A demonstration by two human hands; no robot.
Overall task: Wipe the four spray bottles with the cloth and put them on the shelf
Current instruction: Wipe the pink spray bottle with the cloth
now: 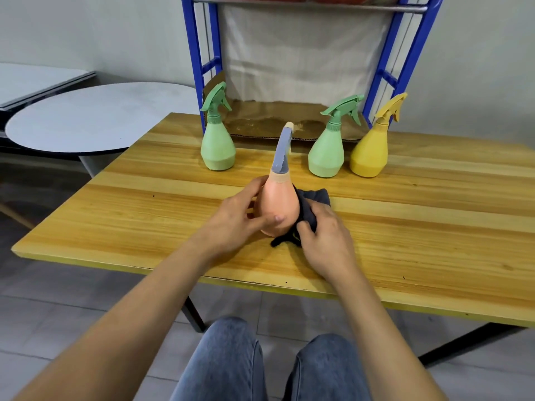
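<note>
Both hands meet over the near middle of the pale wooden table (144,198). The left hand (234,215) grips the peach plastic spray bottle (278,206), fingers curled behind its body and the thumb laid across the front. The right hand (324,235) pinches the dark grey cloth (311,201) in bent fingers and holds it against the bottle's right side.

The bottle's long axis runs from its broad base, nearest the person, up and away towards the blue metal shelf (199,53), leaning slightly right. Its grey spray head points away, so the trigger and nozzle are hard to make out. The base is hidden by the hands and cloth; whether it touches the table cannot be told.

Three more bottles stand upright near the table's far edge, just before the shelf. A light green plastic spray bottle (217,146) stands on the left. A second green spray bottle (327,151) stands on the right, with a yellow plastic spray bottle (370,151) just beside it. All three nozzles face right.

The shelf's top is cut off by the frame. A brown cardboard sheet (275,123) lies on its lowest level and an off-white fabric (304,53) hangs behind. A round grey table (86,117) stands to the left. Blue jeans (225,363) show at the bottom.
</note>
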